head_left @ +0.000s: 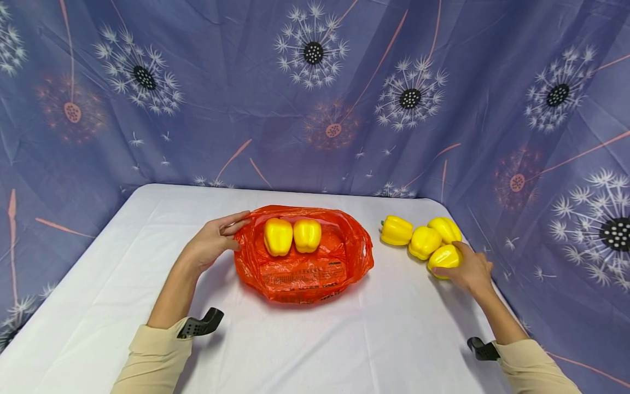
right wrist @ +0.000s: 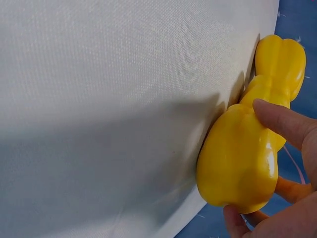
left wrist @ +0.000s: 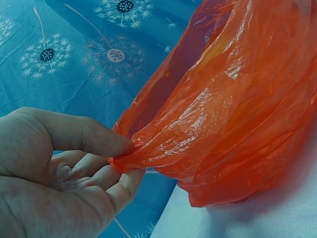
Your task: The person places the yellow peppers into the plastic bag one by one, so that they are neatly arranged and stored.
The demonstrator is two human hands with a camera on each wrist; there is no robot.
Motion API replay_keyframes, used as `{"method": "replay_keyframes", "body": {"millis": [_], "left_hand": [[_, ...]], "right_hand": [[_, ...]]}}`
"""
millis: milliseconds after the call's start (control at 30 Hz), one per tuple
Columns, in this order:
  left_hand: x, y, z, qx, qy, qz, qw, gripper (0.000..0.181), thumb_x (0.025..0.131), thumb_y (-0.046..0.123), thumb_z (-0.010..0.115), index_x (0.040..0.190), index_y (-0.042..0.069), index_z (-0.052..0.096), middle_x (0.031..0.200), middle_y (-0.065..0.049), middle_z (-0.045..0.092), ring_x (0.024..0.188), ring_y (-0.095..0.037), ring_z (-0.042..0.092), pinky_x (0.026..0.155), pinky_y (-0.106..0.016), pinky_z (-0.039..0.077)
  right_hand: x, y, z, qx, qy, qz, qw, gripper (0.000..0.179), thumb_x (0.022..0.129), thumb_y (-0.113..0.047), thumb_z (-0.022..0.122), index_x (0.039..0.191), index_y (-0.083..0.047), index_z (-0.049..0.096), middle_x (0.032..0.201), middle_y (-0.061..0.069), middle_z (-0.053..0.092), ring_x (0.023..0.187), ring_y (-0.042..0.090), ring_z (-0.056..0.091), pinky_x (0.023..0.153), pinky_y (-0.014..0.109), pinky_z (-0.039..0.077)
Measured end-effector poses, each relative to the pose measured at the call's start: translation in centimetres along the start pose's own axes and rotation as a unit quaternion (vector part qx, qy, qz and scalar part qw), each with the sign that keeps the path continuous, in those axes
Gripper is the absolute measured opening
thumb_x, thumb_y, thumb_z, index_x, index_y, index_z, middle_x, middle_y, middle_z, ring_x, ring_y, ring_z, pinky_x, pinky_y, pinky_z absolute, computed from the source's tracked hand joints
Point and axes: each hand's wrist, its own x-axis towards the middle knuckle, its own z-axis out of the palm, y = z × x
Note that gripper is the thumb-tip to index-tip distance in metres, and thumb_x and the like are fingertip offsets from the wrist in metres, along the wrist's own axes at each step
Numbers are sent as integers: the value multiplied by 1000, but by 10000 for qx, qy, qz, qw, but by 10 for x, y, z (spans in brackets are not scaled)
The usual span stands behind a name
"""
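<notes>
An orange-red plastic bag (head_left: 302, 276) lies spread on the table with its mouth held wide. Inside it, side by side, are two yellow bell peppers (head_left: 278, 237). My left hand (head_left: 213, 241) pinches the bag's left rim between thumb and fingers, as the left wrist view shows at the bag's edge (left wrist: 168, 148). At the right side of the table, my right hand (head_left: 471, 269) holds the nearest yellow bell pepper (right wrist: 237, 158) of a group, thumb on one side and fingers curled at its other end. The pepper's far side is hidden in the right wrist view.
Several more yellow bell peppers (head_left: 396, 230) sit close together at the back right, next to the held one. White cloth covers the table (head_left: 305, 350). A purple curtain with dandelion prints (head_left: 221, 137) hangs behind and along the sides.
</notes>
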Motion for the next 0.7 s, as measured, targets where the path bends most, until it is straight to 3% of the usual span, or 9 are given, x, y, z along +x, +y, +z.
{"method": "replay_keyframes", "body": {"millis": [433,700], "left_hand": [[0,0,0,-14,-18,-24,10000,85,77,-16,54,157,4,35,157,-21,42,153,-31,28,83,-17,49],[0,0,1,38,1,-20,10000,84,78,-16,53,157,4,35,157,-21,42,153,-30,28,82,-16,48]], "right_hand": [[1,-3,-13,-67,35,-43,10000,97,75,-35,85,145,11,38,141,44,42,120,66,36,94,71,21],[2,-9,-24,-71,128,-162,9998,97,73,-35,87,144,11,40,138,43,46,115,62,40,89,66,24]]}}
